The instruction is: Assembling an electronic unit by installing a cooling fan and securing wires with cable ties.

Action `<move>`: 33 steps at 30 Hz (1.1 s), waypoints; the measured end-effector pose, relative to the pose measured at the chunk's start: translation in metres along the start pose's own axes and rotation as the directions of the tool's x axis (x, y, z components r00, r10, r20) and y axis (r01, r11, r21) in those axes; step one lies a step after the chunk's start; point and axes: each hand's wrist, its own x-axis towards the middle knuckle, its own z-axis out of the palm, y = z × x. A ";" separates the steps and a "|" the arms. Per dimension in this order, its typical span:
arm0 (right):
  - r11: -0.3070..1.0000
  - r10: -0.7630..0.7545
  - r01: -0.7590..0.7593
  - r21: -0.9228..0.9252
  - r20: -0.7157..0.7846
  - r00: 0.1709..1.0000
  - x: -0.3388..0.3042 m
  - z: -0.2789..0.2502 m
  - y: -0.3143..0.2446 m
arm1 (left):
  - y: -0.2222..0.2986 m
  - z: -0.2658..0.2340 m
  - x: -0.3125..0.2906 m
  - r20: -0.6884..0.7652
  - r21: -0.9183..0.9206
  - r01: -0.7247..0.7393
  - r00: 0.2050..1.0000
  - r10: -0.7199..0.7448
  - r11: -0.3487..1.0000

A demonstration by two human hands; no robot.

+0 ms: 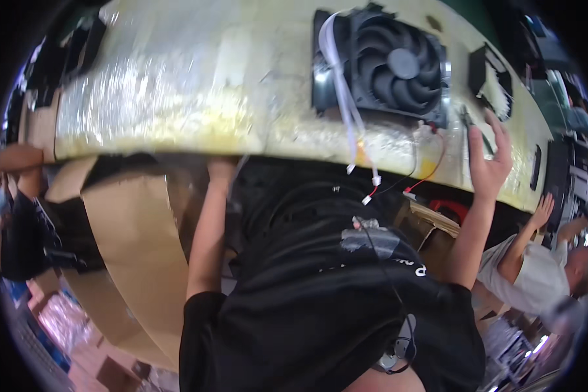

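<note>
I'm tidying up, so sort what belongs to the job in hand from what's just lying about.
Likely in the job, near the right hand: black cooling fan; white cables; red wire; slim tool.

Seemingly lying about: open cardboard box; plastic-wrapped pink bundle.

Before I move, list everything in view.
Table: one, yellowish, across the top.
Fan: one, black, on the table.
White wires: several, white, across the fan.
Red wire: at least one, red, below the fan.
Frame: one, black, at the table's right.
Thin tool: one, dark, right of the fan.
Cardboard: several pieces, brown, below the table edge.
Co-workers: at least two, black and pale clothes, both sides.
Clutter: uncountable, mixed, around the rim.
Shirt: one, black, lower centre.
Left forearm: one, bare, left of centre, hand hidden.
Right hand: one, bare, over the table.
</note>
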 end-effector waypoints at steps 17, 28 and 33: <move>0.719 -0.608 0.689 -0.088 0.400 0.686 0.076 0.028 -0.090 | 0.112 -0.302 0.095 0.798 -0.350 0.728 0.562 -0.220 0.589; -0.045 0.196 -0.441 0.896 0.441 0.876 0.105 -0.048 -0.037 | 0.172 -0.028 0.541 0.545 -0.808 0.574 0.815 -0.198 0.136; -0.691 0.225 -0.144 0.709 0.400 0.889 0.018 -0.039 -0.004 | 0.231 0.052 0.599 0.721 -0.683 0.707 0.693 -0.010 -0.186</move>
